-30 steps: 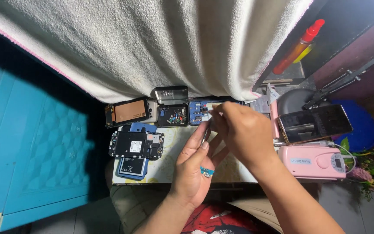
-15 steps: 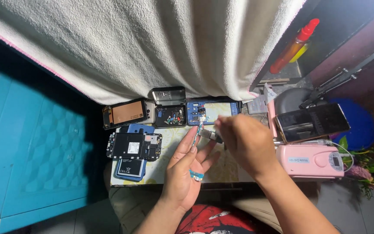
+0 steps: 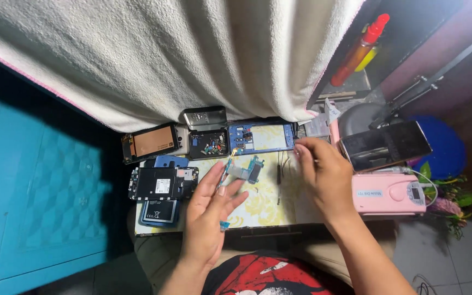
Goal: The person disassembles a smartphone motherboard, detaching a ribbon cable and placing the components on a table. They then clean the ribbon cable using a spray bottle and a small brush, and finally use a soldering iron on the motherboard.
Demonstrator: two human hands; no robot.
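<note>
My left hand (image 3: 207,218) reaches over a small table (image 3: 258,210) covered in a yellow floral sheet, fingers stretched out. A small circuit board (image 3: 246,170) with a thin flex strip sits at its fingertips, seemingly pinched between two fingers. My right hand (image 3: 323,177) is apart from it to the right, back up and fingers curled. Its fingertips are at the right end of an opened blue phone body (image 3: 260,137). What it holds is hidden.
At the table's left lie a black phone frame (image 3: 162,183), a battery (image 3: 158,210) and an orange-backed screen (image 3: 149,142). A parts tray (image 3: 208,145) is behind, thin tools (image 3: 278,183) lie mid-table, and a pink device (image 3: 388,192) and a dark phone (image 3: 384,145) sit right. A white towel (image 3: 181,54) hangs above.
The hands were joined over the table's middle. The right hand has since pulled away to the right, leaving the circuit board in plain sight at my left fingertips.
</note>
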